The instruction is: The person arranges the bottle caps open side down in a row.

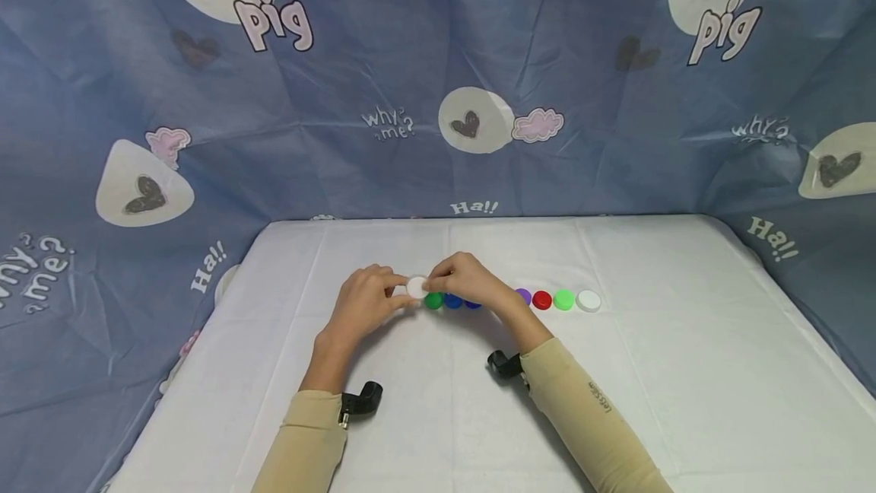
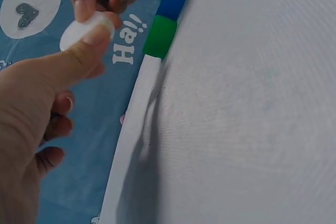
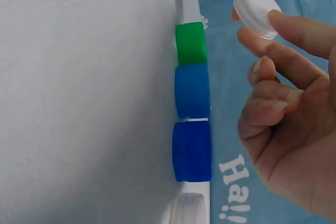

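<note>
A white bottle cap is held up between both hands, over the left end of a row of caps. My left hand pinches its edge between thumb and index finger, the thumb lying across it in the left wrist view. From the other side my right hand grips the same cap by thumb and forefinger, its other fingers curled in. Just below the hands stand a green cap, a blue cap and a dark blue cap. A whitish ribbed cap follows them; in the head view the right hand hides it.
Further right the row goes on with a purple cap, a red cap, a light green cap and another white cap. A white cloth covers the table, and a blue printed curtain hangs behind its far edge.
</note>
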`<action>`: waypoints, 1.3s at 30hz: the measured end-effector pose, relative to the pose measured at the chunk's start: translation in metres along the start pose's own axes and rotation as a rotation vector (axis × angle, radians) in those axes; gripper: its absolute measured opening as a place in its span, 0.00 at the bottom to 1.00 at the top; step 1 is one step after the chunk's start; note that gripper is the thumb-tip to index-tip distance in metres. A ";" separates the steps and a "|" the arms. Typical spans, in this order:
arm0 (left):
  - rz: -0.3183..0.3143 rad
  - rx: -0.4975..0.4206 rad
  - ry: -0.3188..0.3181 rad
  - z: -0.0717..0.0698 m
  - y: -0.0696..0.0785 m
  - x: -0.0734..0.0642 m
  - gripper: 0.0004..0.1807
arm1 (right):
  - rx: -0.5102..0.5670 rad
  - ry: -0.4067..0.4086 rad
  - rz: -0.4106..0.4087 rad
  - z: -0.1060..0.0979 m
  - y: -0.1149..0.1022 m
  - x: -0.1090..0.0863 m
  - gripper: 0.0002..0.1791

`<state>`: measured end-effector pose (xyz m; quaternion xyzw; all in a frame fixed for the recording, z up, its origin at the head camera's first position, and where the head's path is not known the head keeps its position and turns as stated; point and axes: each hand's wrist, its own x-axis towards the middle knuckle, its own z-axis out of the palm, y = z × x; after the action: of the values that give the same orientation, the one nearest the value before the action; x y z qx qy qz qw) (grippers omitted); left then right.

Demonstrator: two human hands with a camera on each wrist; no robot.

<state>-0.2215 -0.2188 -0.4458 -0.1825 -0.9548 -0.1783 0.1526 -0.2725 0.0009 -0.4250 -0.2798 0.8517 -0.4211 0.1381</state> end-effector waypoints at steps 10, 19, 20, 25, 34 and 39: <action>0.090 -0.032 0.144 0.000 0.003 -0.001 0.30 | 0.146 -0.047 0.095 -0.008 0.003 -0.003 0.10; 0.079 -0.036 0.129 0.000 0.001 -0.002 0.30 | 0.122 -0.060 0.092 -0.007 0.004 -0.001 0.15; 0.076 -0.032 0.128 0.000 0.001 -0.002 0.30 | 0.114 -0.061 0.092 -0.007 0.004 -0.001 0.15; 0.055 -0.024 0.125 -0.001 0.000 -0.001 0.28 | 0.069 -0.059 0.085 -0.007 0.003 0.000 0.13; -0.025 -0.035 0.084 -0.003 -0.002 -0.002 0.26 | -0.046 0.017 -0.005 -0.003 -0.003 0.000 0.18; -0.033 -0.041 0.077 -0.003 -0.003 -0.003 0.26 | -0.122 0.045 -0.045 0.001 -0.006 -0.001 0.19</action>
<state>-0.2195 -0.2230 -0.4447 -0.1627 -0.9472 -0.2074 0.1824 -0.2696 -0.0019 -0.4211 -0.2975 0.8720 -0.3777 0.0923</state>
